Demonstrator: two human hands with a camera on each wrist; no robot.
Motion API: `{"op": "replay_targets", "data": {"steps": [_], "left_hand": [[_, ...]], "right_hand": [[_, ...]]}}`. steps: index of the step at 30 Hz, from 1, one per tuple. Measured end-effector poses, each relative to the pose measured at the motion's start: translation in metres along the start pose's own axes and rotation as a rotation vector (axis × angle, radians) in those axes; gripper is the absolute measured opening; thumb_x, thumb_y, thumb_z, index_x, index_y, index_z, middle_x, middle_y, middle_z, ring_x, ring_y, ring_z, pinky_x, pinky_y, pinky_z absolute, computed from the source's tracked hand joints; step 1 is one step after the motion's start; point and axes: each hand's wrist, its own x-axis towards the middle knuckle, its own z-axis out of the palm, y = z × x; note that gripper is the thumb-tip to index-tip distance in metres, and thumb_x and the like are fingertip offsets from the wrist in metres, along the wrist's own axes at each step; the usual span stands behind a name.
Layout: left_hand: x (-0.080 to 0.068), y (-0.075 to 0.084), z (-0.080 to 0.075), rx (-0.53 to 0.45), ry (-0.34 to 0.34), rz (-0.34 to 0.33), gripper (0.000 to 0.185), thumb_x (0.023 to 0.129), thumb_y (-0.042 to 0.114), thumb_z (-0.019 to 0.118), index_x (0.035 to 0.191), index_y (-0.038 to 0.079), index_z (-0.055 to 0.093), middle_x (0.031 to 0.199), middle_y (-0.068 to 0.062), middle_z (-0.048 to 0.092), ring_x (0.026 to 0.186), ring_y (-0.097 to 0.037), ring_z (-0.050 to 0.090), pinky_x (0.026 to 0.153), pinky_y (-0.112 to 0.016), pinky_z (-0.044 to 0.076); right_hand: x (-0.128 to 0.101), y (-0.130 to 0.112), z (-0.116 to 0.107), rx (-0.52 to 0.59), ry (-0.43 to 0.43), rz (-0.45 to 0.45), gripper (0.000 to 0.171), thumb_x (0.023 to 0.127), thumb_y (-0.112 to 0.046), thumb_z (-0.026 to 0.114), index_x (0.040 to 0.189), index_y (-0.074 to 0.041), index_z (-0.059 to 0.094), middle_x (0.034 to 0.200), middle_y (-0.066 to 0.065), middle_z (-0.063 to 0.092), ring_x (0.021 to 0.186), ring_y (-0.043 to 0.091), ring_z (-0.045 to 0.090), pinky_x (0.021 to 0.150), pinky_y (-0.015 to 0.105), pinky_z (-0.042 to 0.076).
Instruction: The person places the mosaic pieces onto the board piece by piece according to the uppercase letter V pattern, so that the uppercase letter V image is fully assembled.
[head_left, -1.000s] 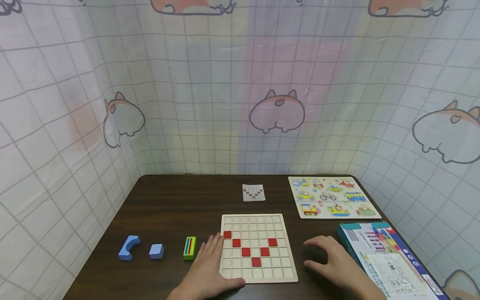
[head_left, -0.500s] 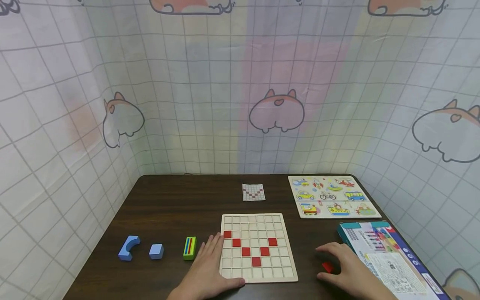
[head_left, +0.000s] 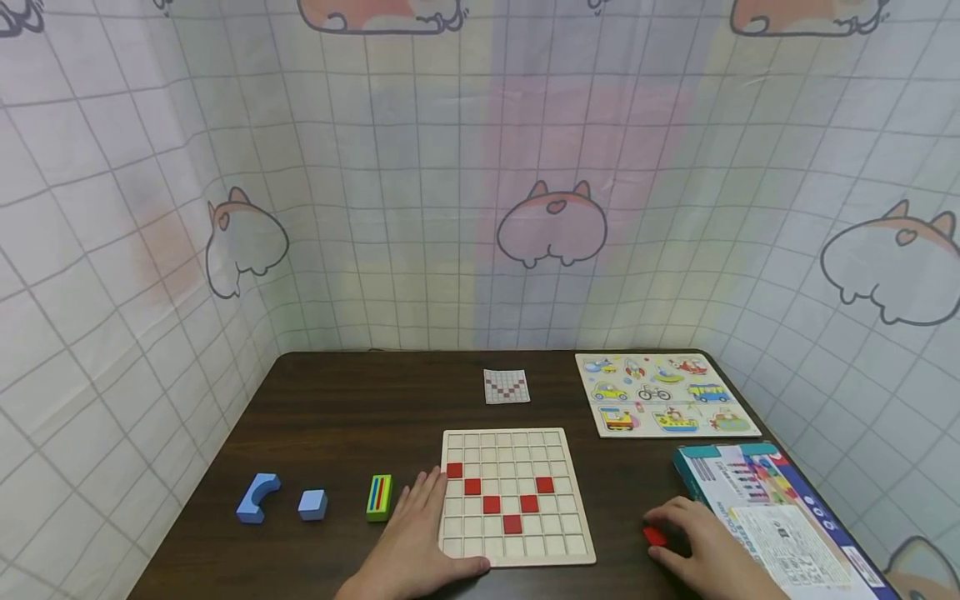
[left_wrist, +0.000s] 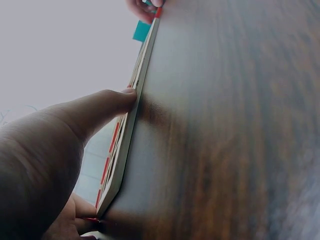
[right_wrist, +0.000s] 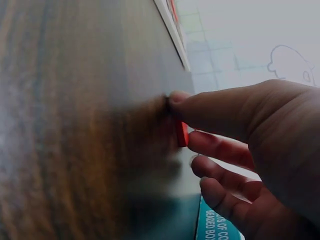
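Since a second ago, my right hand point(head_left: 708, 550) has drawn back toward the box point(head_left: 780, 521) and now pinches a red tile point(head_left: 655, 537) lying on the tabletop point(head_left: 337, 417), right of the wooden grid board point(head_left: 513, 496). My left hand point(head_left: 412, 542) lies flat, fingers straight, touching the board's left edge.

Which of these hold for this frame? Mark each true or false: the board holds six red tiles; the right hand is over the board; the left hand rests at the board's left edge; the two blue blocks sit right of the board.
1. The wooden grid board holds six red tiles. True.
2. The right hand is over the board. False: it is on the table right of the board, fingertips on a loose red tile.
3. The left hand rests at the board's left edge. True.
4. The two blue blocks sit right of the board. False: they lie to its left.
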Motion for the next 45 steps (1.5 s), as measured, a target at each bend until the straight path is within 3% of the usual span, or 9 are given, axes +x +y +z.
{"op": "replay_targets", "data": {"steps": [5, 10, 19, 33, 45], "left_hand": [[-0.001, 0.0, 0.0, -0.001, 0.002, 0.008, 0.144, 0.068, 0.085, 0.086, 0.175, 0.005, 0.03, 0.184, -0.018, 0.029, 0.171, -0.046, 0.023, 0.137, -0.074, 0.017], [-0.001, 0.0, 0.0, -0.008, -0.002, 0.007, 0.143, 0.069, 0.084, 0.086, 0.175, 0.005, 0.03, 0.184, -0.018, 0.028, 0.171, -0.045, 0.023, 0.137, -0.074, 0.017], [0.0, -0.004, 0.002, -0.013, 0.007, 0.021, 0.145, 0.068, 0.087, 0.084, 0.175, 0.006, 0.03, 0.184, -0.016, 0.028, 0.171, -0.044, 0.023, 0.137, -0.073, 0.018], [-0.001, -0.005, 0.001, -0.034, 0.003, 0.033, 0.145, 0.069, 0.085, 0.086, 0.175, 0.005, 0.028, 0.184, -0.018, 0.028, 0.17, -0.047, 0.023, 0.135, -0.076, 0.018], [-0.003, -0.003, 0.0, -0.036, 0.009, 0.033, 0.145, 0.069, 0.085, 0.085, 0.175, 0.003, 0.029, 0.184, -0.018, 0.028, 0.171, -0.046, 0.023, 0.136, -0.074, 0.018]], "right_hand": [[0.0, 0.001, 0.004, 0.03, 0.039, -0.061, 0.021, 0.095, -0.034, 0.09, 0.112, -0.025, 0.082, 0.107, -0.017, 0.07, 0.097, 0.001, 0.064, 0.084, 0.031, 0.06], [0.0, 0.001, 0.006, 0.03, 0.065, -0.064, 0.015, 0.095, -0.036, 0.089, 0.107, -0.03, 0.081, 0.104, -0.021, 0.068, 0.095, -0.002, 0.062, 0.082, 0.03, 0.059], [0.004, -0.003, 0.001, 0.013, 0.02, -0.029, 0.018, 0.095, -0.049, 0.087, 0.104, -0.037, 0.078, 0.104, -0.026, 0.07, 0.097, 0.0, 0.058, 0.083, 0.03, 0.056], [0.017, -0.02, -0.003, 0.011, 0.128, -0.037, 0.018, 0.093, -0.037, 0.091, 0.105, -0.037, 0.078, 0.103, -0.029, 0.068, 0.099, 0.0, 0.06, 0.087, 0.029, 0.058], [0.042, -0.027, 0.001, 0.036, 0.098, -0.059, 0.016, 0.095, -0.037, 0.09, 0.106, -0.036, 0.079, 0.104, -0.03, 0.069, 0.1, 0.0, 0.058, 0.088, 0.029, 0.058]]}}
